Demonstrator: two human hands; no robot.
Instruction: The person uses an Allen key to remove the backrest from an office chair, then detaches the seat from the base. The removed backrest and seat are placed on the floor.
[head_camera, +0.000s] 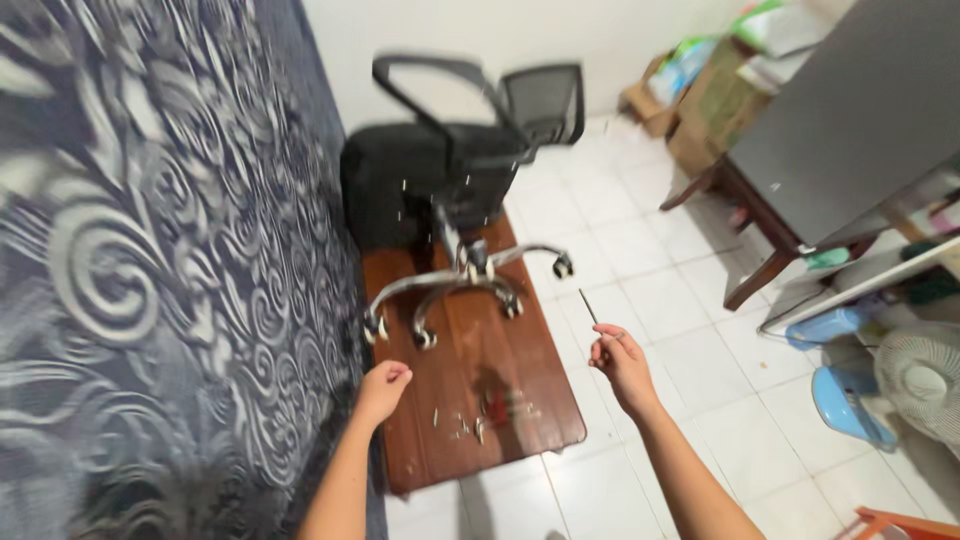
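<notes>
My right hand (622, 362) pinches a thin dark metal tool (589, 306), like a hex key, with its tip pointing up over the white tile floor. My left hand (384, 388) is closed in a fist with nothing visible in it, hovering at the left edge of a brown wooden board (480, 360). A black office chair (450, 165) lies tipped on its side at the board's far end, its chrome wheeled base (465, 280) facing me. Several small screws and parts (485, 415) lie scattered on the board's near end, between my two hands.
A dark patterned mattress (150, 270) fills the left side. A dark wooden table (840, 120) stands at the right, with cardboard boxes (700, 90) behind it. A white fan (925, 370), blue plastic items (845, 400) and a shelf crowd the right edge.
</notes>
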